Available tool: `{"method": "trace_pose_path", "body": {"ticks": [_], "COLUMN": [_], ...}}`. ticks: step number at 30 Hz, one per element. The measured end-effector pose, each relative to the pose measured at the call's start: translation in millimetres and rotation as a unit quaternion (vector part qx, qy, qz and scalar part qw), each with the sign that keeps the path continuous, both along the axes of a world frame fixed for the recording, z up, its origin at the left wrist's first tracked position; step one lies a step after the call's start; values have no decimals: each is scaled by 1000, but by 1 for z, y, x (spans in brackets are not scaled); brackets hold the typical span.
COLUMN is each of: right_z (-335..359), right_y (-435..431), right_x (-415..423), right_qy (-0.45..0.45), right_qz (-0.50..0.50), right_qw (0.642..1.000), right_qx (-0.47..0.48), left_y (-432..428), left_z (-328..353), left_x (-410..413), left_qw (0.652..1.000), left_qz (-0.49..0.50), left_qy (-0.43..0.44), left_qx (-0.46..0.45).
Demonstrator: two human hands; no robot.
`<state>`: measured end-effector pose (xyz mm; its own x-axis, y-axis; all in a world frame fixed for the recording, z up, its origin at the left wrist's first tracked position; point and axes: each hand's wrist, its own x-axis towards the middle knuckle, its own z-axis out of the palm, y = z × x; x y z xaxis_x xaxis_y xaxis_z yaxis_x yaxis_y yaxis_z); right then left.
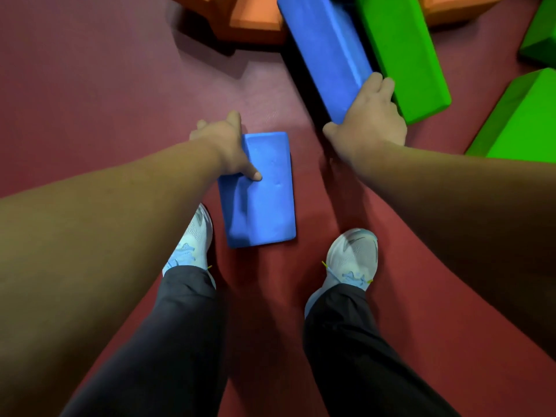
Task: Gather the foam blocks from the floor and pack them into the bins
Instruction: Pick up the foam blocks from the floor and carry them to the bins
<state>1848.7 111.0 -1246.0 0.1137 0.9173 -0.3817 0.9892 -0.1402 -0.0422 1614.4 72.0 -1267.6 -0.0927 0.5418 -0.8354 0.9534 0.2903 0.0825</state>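
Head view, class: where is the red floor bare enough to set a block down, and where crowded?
Bare: wide red floor left of the orange foam blocks, beyond the left hand; a narrow strip between the short blue foam block and right hand. Crowded: upper right, around the long blue foam block and green foam blocks.

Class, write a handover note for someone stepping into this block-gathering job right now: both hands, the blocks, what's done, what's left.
Left hand grips the short blue block by its edge, thumb on top.
Right hand grips the near end of the long blue block.
Green blocks and orange blocks lie on the red floor.
No bin in view; nothing visibly packed.
Left: carry these two, then gather the rest.
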Motion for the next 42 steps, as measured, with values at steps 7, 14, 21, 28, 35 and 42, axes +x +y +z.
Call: {"method": "trace_pose_path", "body": {"ticks": [7, 14, 21, 28, 35, 42], "right_z": [36, 155, 353, 534, 644, 711], "right_y": [-33, -43, -7, 3, -12, -74], "right_x": [19, 20, -25, -118, -267, -432], "right_qy": [5, -15, -53, -48, -76, -102], "right_qz": [-8, -11, 81, 255, 401, 526], "right_qw": [997, 986, 966, 953, 903, 840], "right_qx": [-81, -167, -242, -158, -137, -91], "left_y": [-7, -32, -33, -71, -146, -239], "left_z": [34, 147, 360, 551, 647, 688], "left_x": [-2, -4, -38, -114, -225, -336], "left_qw": [997, 987, 992, 977, 948, 926], "left_qz": [-63, -159, -94, 3, 196, 265], "left_qy": [0, 16, 42, 115, 130, 132], "left_qx": [-52, -12, 68, 177, 213, 235]}}
